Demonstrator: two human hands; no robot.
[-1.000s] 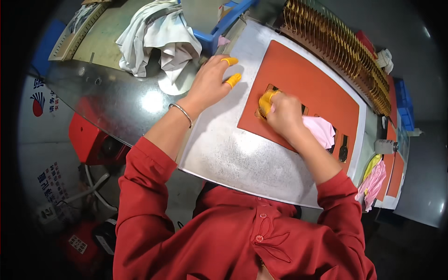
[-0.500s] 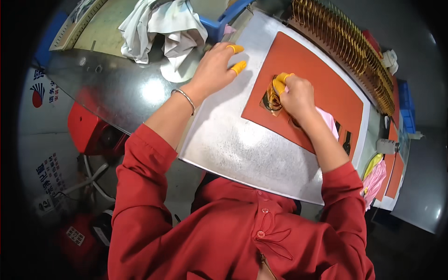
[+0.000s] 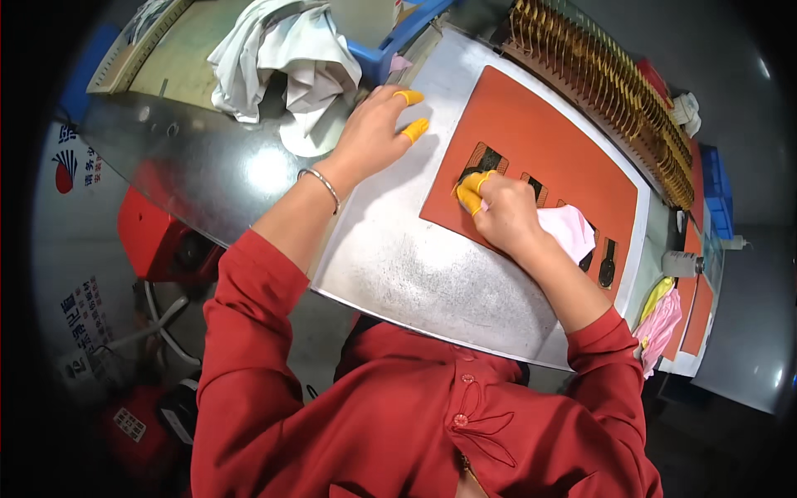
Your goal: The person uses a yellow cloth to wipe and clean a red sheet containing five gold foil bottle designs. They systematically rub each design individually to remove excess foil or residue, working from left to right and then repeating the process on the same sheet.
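My right hand (image 3: 508,209), with yellow finger cots on its thumb and forefinger, presses its fingertips at the lower end of a dark, flat, copper-patterned piece (image 3: 491,159) on an orange mat (image 3: 531,112). From under its palm sticks out a pink cloth (image 3: 569,231), apparently gripped in the curled fingers. Several similar flat pieces lie in a row to the right, among them a narrow one (image 3: 608,261). My left hand (image 3: 374,133), also with two yellow finger cots, rests at the left edge of the pale board (image 3: 398,266), fingers apart and holding nothing.
A rack (image 3: 602,91) of upright amber-coloured pieces stands along the far right edge. White cloth (image 3: 286,62) lies at the far left beside a blue bin (image 3: 382,58). On the right are a small bottle (image 3: 681,264) and pink cloths (image 3: 660,324).
My right hand has slid toward me and left along the flat piece, uncovering its upper part and others in the row. The pink cloth moved along with it. My left hand stays put.
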